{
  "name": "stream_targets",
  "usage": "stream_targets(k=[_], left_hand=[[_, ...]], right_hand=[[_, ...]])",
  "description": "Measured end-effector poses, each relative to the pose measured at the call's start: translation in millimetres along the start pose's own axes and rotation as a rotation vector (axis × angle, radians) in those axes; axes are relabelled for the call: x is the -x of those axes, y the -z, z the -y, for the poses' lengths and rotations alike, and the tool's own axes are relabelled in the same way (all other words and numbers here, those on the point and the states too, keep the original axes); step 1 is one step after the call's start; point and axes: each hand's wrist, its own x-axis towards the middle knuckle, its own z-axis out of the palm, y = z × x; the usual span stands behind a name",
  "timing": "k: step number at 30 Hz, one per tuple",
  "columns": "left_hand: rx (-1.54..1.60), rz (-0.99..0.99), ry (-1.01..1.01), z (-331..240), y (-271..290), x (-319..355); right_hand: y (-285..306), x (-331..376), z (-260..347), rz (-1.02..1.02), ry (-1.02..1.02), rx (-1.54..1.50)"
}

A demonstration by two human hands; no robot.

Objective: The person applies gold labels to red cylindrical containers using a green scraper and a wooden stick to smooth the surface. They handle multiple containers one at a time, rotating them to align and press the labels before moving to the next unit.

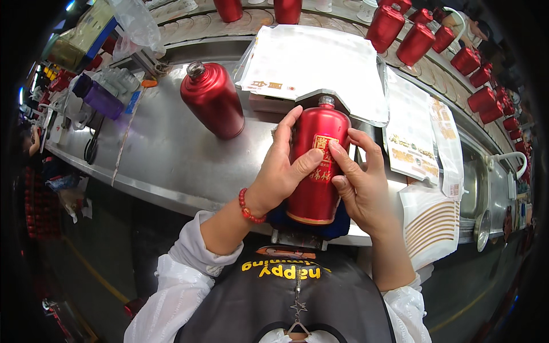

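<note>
A glossy red bottle (311,197) with gold lettering and a clear glass neck lies in front of me, its neck pointing away and its base toward me. Dark blue padding (337,227) shows under its near end. My left hand (280,168) grips its left side, thumb across the front. From the right, my right hand (366,183) grips the bottle, with fingertips against the face beside the gold lettering. Behind the neck is a dark angular bracket (306,98). A second red bottle (213,100), without visible lettering, stands to the left on the metal bench.
Large white printed sheets (314,63) lie beyond the bottle. More sheets (409,131) and a fanned stack with brown stripes (432,223) are at right. Several red bottles (416,44) stand on the curved conveyor (200,26). A purple bottle (98,97) is far left.
</note>
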Motion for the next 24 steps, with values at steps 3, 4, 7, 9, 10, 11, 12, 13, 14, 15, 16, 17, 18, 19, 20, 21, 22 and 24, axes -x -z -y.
stream_targets(k=[3, 4, 7, 9, 10, 11, 12, 13, 14, 15, 16, 17, 18, 19, 20, 21, 22, 24], left_hand=[[0.044, 0.034, -0.024, 2, 3, -2], [0.044, 0.04, -0.039, 2, 3, -4], [0.109, 0.04, -0.027, 0, 1, 0], [0.155, 0.029, -0.051, -1, 2, -2], [0.187, 0.024, -0.076, 1, 2, 0], [0.171, 0.026, -0.114, -3, 1, -1], [0.139, 0.03, -0.109, -2, 1, -1], [0.107, 0.034, -0.105, 0, 2, 0], [0.069, 0.036, -0.107, 0, 3, 0], [0.051, 0.026, -0.081, -3, -1, 0], [-0.025, 0.017, -0.08, -1, -2, 0], [-0.101, 0.009, -0.079, 4, 0, -1], [-0.177, 0.001, -0.077, 7, 1, -2], [-0.201, -0.003, -0.08, 8, 2, -2], [-0.227, -0.007, -0.083, 8, 3, -4], [-0.238, -0.007, -0.078, 7, 3, -3], [-0.224, -0.009, -0.072, 7, 3, -1], [-0.173, -0.006, -0.07, 7, 1, -1]], right_hand=[[-1, -2, 3, -0.058, -0.035, -0.08], [0, -3, 1, -0.064, -0.014, -0.074], [-3, 2, -5, -0.074, 0.025, -0.077], [-1, -1, -7, -0.082, 0.009, -0.159], [-2, 1, -9, -0.087, -0.012, -0.238], [-2, 2, -15, -0.088, 0.007, -0.234], [-2, 4, -15, -0.081, 0.012, -0.223], [-1, 7, -14, -0.074, 0.018, -0.212], [-2, 7, -15, -0.07, 0.031, -0.203], [-4, 9, -15, -0.063, 0.045, -0.206], [-6, 11, -15, -0.057, 0.045, -0.193], [-7, 12, -16, -0.052, 0.043, -0.18], [-8, 12, -15, -0.046, 0.042, -0.166], [-7, 11, -14, -0.046, 0.041, -0.162], [-8, 11, -14, -0.043, 0.036, -0.149], [-8, 10, -14, -0.041, 0.031, -0.135], [-8, 11, -14, -0.039, 0.026, -0.122], [-7, 9, -11, -0.043, 0.024, -0.107]])
